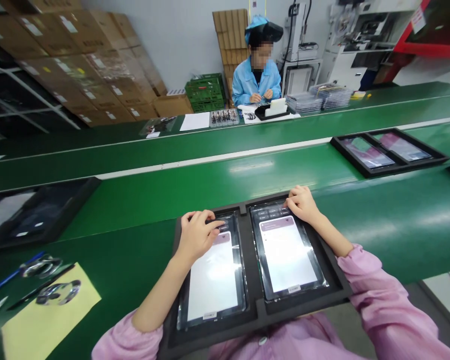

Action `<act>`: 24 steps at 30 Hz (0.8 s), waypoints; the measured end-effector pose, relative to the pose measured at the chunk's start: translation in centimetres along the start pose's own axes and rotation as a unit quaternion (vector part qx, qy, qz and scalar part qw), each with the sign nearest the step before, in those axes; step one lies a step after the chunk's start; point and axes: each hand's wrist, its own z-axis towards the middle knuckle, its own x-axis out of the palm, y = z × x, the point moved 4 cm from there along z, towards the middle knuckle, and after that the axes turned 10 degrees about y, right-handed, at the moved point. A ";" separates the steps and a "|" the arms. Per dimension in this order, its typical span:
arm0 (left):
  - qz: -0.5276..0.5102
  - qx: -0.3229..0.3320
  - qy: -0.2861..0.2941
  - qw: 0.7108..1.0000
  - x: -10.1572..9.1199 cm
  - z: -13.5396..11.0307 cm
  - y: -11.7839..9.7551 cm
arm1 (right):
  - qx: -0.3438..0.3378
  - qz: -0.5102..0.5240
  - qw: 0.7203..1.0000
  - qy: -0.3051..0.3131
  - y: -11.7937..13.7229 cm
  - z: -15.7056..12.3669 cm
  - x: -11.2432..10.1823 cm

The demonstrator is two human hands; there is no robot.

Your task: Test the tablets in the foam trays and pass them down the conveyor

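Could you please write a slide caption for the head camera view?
Left hand and right hand, each at the upper end of a lit tablet in one black tray.

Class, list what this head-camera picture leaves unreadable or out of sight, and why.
All in the head view:
Right tablet, button lettering: too small.
Left tablet, upper left part: behind the left hand.
Far-left tray, outer end: cut off by the left edge.

A long green bench (131, 260) carries a black rectangular two-bay tray (252, 270) under the left fingers (214, 224) and right fingers (291, 201). Left of both lie another black tray (73, 210), a yellow paper sheet (65, 320) and a slim blue rod (7, 282); a third black tray (405, 168) sits beyond the right fingers, rightward.
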 end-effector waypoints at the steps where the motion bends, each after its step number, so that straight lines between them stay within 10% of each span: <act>1: 0.001 0.002 -0.005 1.000 -0.2 0.3 0.1 | 0.000 -0.008 1.000 0.010 0.2 0.1 0.0; 4: -0.029 0.012 -0.012 0.999 -0.9 2.0 0.4 | 0.032 -0.025 0.999 0.028 0.5 0.4 -0.4; 11: -0.041 0.071 0.170 0.982 0.4 6.7 0.3 | 0.208 -0.107 0.964 0.126 0.5 1.1 -2.9; 24: -0.149 0.056 0.234 0.959 -0.2 6.9 1.3 | 0.093 -0.162 0.957 0.221 0.8 2.2 -2.4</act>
